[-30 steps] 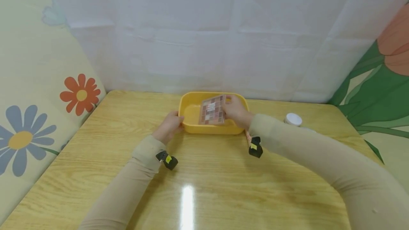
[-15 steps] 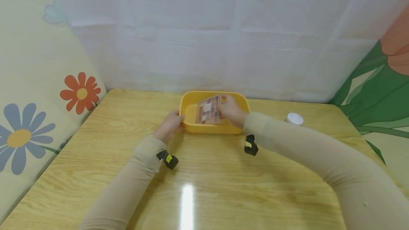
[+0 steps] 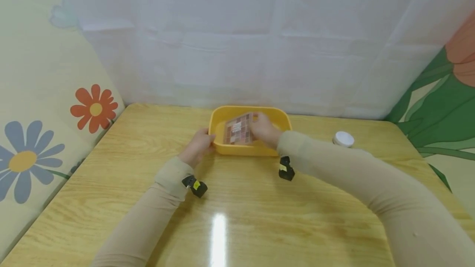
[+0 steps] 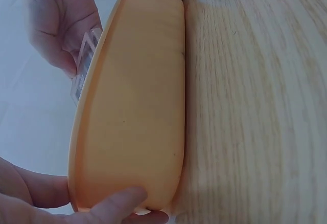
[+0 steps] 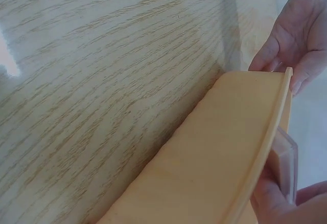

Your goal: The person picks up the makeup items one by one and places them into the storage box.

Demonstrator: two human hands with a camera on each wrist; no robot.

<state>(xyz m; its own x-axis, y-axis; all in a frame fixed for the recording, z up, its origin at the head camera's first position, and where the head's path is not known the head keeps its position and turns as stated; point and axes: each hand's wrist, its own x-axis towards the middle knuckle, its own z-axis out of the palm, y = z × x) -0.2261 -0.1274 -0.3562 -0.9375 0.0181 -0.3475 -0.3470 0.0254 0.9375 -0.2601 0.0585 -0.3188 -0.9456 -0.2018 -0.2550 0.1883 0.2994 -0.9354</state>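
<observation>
A yellow plastic basin (image 3: 245, 150) stands on the wooden table near its back edge. My left hand (image 3: 198, 145) grips the basin's left end, thumb at the rim and fingers against the outer wall, as the left wrist view shows. With my right hand (image 3: 264, 129) I hold an eyeshadow palette (image 3: 237, 130) by its right edge. The palette has a clear lid with white lettering over rows of brown and pink squares. It leans tilted inside the basin, its lower edge hidden by the front wall. In the right wrist view its clear edge (image 5: 288, 157) rises past the rim.
A round white-lidded jar (image 3: 343, 139) stands on the table to the right, behind my right sleeve. A white cloth (image 3: 241, 44) hangs close behind the table's back edge. Flower-printed panels (image 3: 37, 73) flank both sides.
My right hand has carried the palette leftward and lower into the basin. My left hand keeps its grip at the left end. The right forearm has shifted left as well.
</observation>
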